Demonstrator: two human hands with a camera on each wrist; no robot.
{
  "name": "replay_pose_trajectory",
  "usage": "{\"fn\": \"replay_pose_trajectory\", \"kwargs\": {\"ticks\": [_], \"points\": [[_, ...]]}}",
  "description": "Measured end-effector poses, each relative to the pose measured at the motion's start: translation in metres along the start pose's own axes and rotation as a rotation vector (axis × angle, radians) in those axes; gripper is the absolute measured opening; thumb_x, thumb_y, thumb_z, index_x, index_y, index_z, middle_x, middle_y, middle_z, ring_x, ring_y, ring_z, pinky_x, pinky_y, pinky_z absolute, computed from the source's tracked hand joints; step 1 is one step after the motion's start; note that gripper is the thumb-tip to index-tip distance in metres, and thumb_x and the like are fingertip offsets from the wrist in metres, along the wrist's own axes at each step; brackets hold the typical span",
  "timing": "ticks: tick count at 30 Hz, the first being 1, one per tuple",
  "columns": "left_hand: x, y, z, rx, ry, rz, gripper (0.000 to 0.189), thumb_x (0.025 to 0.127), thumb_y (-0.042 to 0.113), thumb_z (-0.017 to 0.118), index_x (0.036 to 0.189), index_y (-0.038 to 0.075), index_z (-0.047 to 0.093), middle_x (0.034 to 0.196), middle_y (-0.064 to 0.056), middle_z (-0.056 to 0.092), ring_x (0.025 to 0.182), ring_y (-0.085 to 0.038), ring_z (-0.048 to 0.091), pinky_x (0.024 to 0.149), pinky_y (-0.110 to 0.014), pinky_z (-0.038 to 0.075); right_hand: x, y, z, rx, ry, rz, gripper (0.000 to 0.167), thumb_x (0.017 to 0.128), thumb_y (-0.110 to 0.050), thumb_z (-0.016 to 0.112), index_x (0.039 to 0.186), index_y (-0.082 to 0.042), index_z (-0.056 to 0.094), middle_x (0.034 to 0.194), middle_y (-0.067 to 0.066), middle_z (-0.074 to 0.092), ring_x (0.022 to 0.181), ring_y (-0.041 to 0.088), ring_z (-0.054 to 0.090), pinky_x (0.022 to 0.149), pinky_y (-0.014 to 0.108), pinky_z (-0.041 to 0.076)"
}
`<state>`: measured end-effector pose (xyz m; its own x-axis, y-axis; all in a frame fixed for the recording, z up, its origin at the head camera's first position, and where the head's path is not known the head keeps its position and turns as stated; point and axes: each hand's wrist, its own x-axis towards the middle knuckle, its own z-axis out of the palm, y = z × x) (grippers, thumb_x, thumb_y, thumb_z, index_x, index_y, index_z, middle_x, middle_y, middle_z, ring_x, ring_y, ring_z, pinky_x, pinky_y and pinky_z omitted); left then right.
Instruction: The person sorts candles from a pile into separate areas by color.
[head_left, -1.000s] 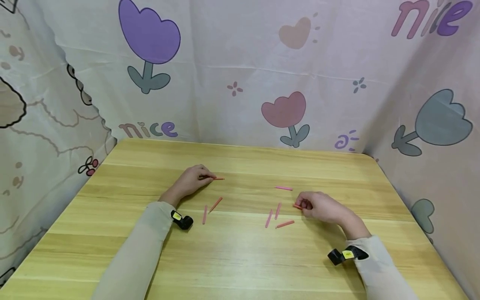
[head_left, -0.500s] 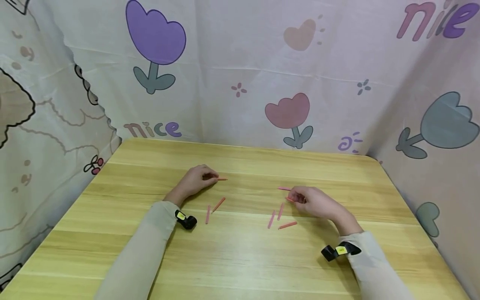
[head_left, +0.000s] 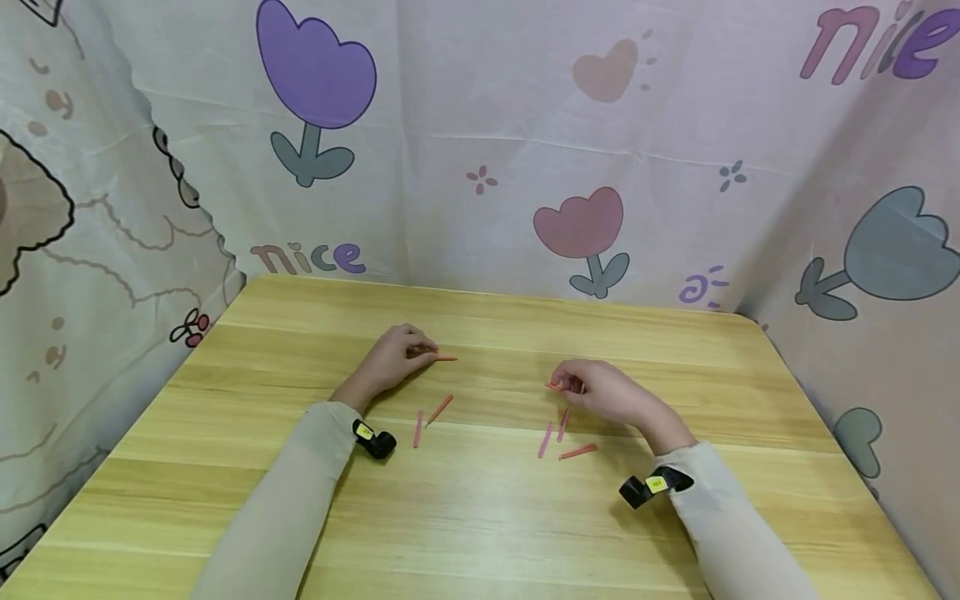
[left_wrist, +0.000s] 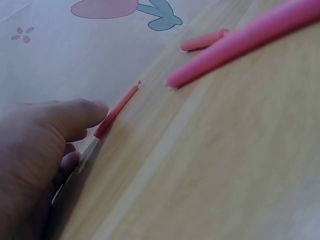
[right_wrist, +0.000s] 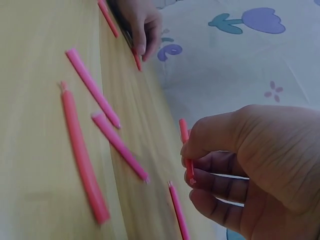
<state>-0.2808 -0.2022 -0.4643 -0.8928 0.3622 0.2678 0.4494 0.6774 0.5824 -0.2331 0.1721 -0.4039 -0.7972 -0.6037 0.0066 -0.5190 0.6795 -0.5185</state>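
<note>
1. While the right hand pinches a short red stick between thumb and fingers — held above the table — the left hand pinches an orange stick by one end.
2. Just beside the right hand lies a magenta stick.
3. Nearer the person lie two pink sticks and a coral stick.
4. Near the left hand lie a rose stick and a scarlet stick.

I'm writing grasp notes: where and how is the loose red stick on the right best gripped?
Probably pinch the red stick midway across its narrow width, from above and the right: it lies flat, with two pink sticks near its left end.
</note>
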Motion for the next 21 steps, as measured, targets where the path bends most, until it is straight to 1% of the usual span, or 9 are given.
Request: {"fn": "replay_pose_trajectory", "kwargs": {"ticks": [3, 6, 13, 16, 21], "points": [[0.000, -0.001, -0.001, 0.028, -0.005, 0.008, 0.015, 0.092, 0.025, 0.070, 0.101, 0.015, 0.077, 0.109, -0.006, 0.062, 0.105, -0.028, 0.052, 0.093, -0.047, 0.039, 0.007, -0.004, 0.001, -0.021, -0.001, -0.013, 0.017, 0.091, -0.003, 0.065, 0.106, -0.011, 0.067, 0.088, -0.002, 0.061, 0.080, 0.012, 0.054, 0.072, 0.030, 0.048], [0.001, -0.002, 0.000, 0.045, -0.011, 0.019, 0.014, 0.093, 0.024, 0.069, 0.100, 0.015, 0.078, 0.108, -0.006, 0.063, 0.105, -0.028, 0.052, 0.094, -0.047, 0.039, 0.014, -0.009, 0.001, -0.019, 0.000, -0.022, 0.018, 0.091, -0.003, 0.065, 0.106, -0.011, 0.067, 0.087, -0.004, 0.061, 0.080, 0.012, 0.054, 0.072, 0.030, 0.049], [0.001, -0.003, 0.001, 0.010, -0.034, 0.034, 0.013, 0.093, 0.020, 0.070, 0.099, 0.014, 0.078, 0.104, -0.005, 0.065, 0.103, -0.027, 0.054, 0.092, -0.046, 0.041, 0.031, -0.016, 0.005, -0.009, 0.007, -0.035, 0.018, 0.092, -0.004, 0.065, 0.108, -0.012, 0.068, 0.087, -0.007, 0.060, 0.081, 0.011, 0.054, 0.073, 0.031, 0.048], [0.001, -0.003, 0.001, -0.006, -0.047, 0.038, 0.012, 0.092, 0.018, 0.070, 0.099, 0.014, 0.079, 0.103, -0.004, 0.065, 0.102, -0.026, 0.055, 0.092, -0.046, 0.041, 0.037, -0.018, 0.007, 0.011, 0.003, -0.035, 0.018, 0.092, -0.005, 0.064, 0.108, -0.013, 0.068, 0.089, -0.005, 0.061, 0.082, 0.012, 0.055, 0.074, 0.031, 0.048], [0.002, -0.003, 0.002, -0.007, -0.058, 0.034, 0.011, 0.092, 0.018, 0.070, 0.098, 0.016, 0.078, 0.103, -0.002, 0.065, 0.102, -0.026, 0.056, 0.093, -0.046, 0.041, 0.048, -0.021, 0.011, 0.049, 0.006, -0.038, 0.018, 0.093, -0.007, 0.063, 0.109, -0.014, 0.068, 0.092, -0.003, 0.062, 0.084, 0.013, 0.056, 0.075, 0.032, 0.048]]}}
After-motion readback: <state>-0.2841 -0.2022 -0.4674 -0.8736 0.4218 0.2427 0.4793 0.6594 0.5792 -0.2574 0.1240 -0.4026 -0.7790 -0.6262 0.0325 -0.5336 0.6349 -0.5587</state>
